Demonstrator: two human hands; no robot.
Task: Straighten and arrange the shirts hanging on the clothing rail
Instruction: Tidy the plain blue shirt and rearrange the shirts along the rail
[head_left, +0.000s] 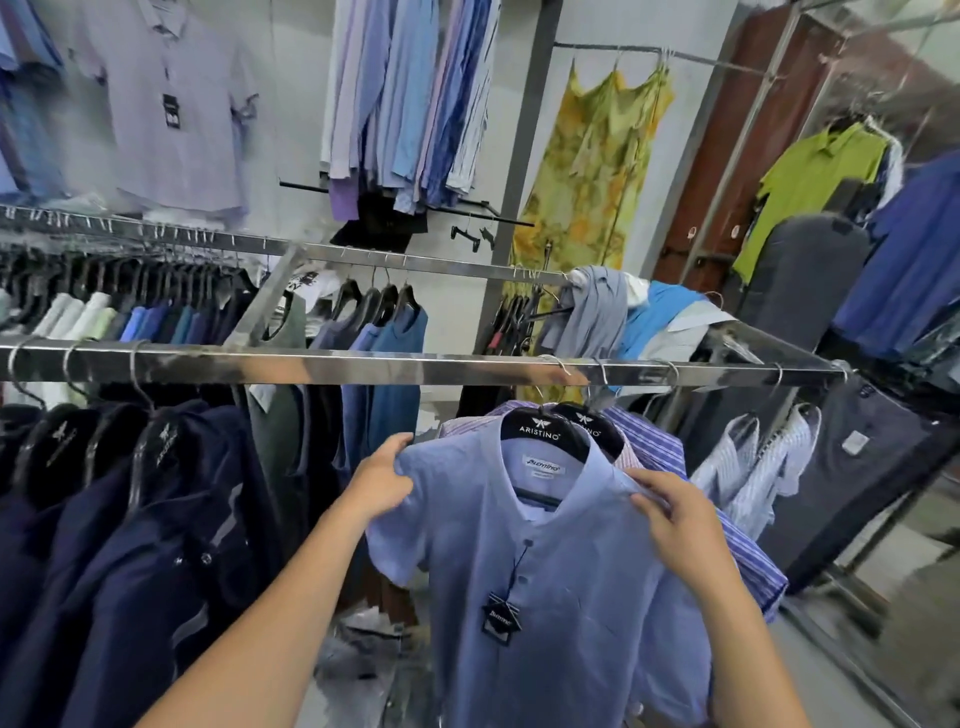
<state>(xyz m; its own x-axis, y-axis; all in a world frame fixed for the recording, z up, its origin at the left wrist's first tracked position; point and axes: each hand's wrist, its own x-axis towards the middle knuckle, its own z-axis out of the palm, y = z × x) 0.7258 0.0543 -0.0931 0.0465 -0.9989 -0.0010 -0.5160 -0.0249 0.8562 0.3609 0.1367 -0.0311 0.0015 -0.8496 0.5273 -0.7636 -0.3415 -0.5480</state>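
We have both hands on the light blue shirt (545, 571). It hangs on a black hanger (540, 431) from the near rail (311, 366), right of centre. Our left hand (382, 483) grips the shoulder edge on its side, fingers curled round the fabric. Our right hand (675, 519) pinches the cloth at the other shoulder, just beside the collar. A purple striped shirt (654, 441) hangs right behind it. Navy shirts (156, 519) are bunched at the rail's left end. A black swing tag (501, 616) dangles on the placket.
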